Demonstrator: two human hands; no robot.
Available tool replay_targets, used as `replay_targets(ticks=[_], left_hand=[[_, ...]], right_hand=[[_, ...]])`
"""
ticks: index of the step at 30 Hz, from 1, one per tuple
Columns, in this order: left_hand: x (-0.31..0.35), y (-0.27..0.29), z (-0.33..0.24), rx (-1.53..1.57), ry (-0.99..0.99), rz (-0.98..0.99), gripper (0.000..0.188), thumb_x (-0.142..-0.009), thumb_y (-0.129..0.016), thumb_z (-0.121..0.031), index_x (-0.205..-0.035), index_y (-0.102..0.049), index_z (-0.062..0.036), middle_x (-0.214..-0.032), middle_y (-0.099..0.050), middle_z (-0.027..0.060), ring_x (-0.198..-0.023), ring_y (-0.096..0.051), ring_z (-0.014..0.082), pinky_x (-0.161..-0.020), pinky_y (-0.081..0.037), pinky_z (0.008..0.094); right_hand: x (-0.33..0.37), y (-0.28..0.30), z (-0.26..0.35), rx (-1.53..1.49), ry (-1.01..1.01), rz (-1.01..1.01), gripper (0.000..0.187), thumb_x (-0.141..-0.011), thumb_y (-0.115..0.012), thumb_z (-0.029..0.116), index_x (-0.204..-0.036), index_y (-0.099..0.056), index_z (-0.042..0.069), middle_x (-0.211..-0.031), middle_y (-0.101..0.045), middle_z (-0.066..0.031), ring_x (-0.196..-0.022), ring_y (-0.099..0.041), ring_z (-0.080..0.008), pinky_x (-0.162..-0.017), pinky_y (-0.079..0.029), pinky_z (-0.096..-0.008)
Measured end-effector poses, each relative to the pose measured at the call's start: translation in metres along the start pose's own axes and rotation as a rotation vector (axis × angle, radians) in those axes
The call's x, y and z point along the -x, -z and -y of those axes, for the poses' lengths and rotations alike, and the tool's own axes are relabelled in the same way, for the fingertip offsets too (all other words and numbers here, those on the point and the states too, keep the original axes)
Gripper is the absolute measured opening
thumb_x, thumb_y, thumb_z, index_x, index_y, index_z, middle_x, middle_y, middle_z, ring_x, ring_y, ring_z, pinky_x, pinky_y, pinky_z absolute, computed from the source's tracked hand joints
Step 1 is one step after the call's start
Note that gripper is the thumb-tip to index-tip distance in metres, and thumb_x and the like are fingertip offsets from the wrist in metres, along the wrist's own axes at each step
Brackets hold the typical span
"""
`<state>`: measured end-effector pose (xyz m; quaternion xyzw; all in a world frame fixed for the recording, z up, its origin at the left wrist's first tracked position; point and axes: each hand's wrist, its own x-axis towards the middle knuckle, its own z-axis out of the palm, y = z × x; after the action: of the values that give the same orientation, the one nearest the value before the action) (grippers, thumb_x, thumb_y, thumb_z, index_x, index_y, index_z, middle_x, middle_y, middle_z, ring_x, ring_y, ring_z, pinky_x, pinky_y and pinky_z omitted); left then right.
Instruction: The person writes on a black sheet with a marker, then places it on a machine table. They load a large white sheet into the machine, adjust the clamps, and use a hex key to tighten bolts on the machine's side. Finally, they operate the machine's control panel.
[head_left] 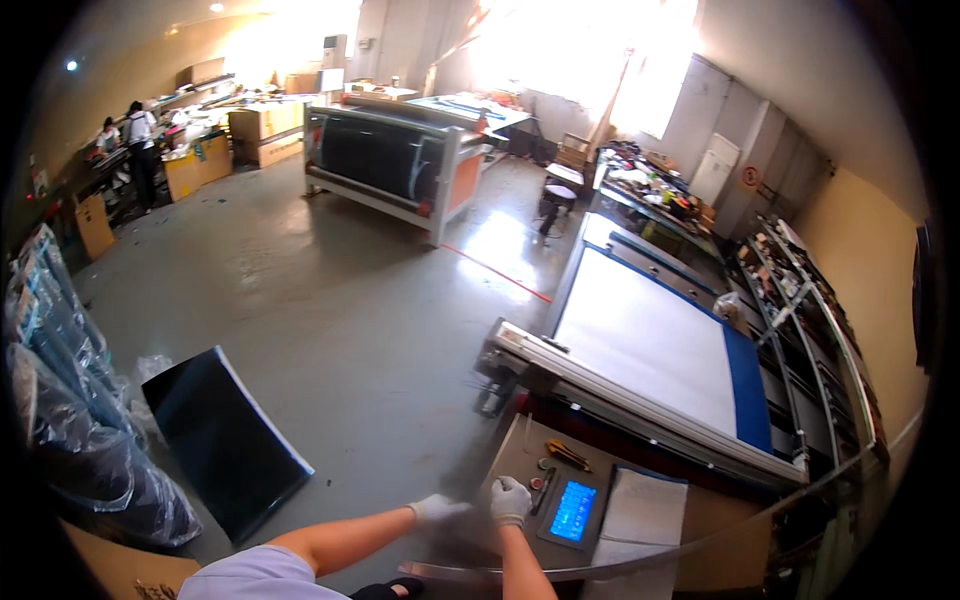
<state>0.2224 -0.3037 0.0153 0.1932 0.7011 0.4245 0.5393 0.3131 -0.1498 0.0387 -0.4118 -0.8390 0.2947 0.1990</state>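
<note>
Both of my hands wear white gloves. My right hand is over the left side of the tan machine top, its fingers curled in; whatever they may hold is hidden. Just right of it is a control panel with a lit blue screen, with a thin dark tool alongside. Beyond the hand lies a yellow-and-black utility knife. Near small round buttons, the glove comes close to the panel edge. My left hand hangs over the floor to the left, its fingers smeared by motion.
A flatbed cutting machine carries a white sheet. Dark stacked sheets lie on the floor at left, beside plastic-wrapped rolls. A long pale strip crosses the near right. Another machine and a person are farther back.
</note>
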Motion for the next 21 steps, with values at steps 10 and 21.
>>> replay_targets(ticks=[10,21], left_hand=[[-0.059,-0.026,-0.013,-0.364,-0.004,0.075,0.056,-0.083,-0.068,-0.055,-0.083,-0.071,0.001,-0.068,-0.063,0.0066,-0.058,-0.058,0.0167,-0.055,-0.047,0.0337],[0.137,-0.222,-0.124,-0.186,-0.175,0.724,0.036,-0.099,-0.052,-0.042,-0.105,-0.066,-0.0095,-0.08,-0.064,0.0036,-0.066,-0.059,0.0114,-0.056,-0.048,0.0255]], right_hand=[[0.152,0.181,0.022,-0.892,-0.411,-0.239,0.019,-0.089,-0.064,0.013,-0.098,-0.065,-0.004,-0.084,-0.068,-0.0102,-0.075,-0.065,-0.0167,-0.07,-0.054,-0.0304],[0.345,0.316,0.008,-0.901,-0.475,-0.54,0.009,-0.088,-0.054,0.003,-0.091,-0.062,0.0,-0.065,-0.055,-0.0019,-0.057,-0.05,-0.0086,-0.055,-0.042,-0.0245]])
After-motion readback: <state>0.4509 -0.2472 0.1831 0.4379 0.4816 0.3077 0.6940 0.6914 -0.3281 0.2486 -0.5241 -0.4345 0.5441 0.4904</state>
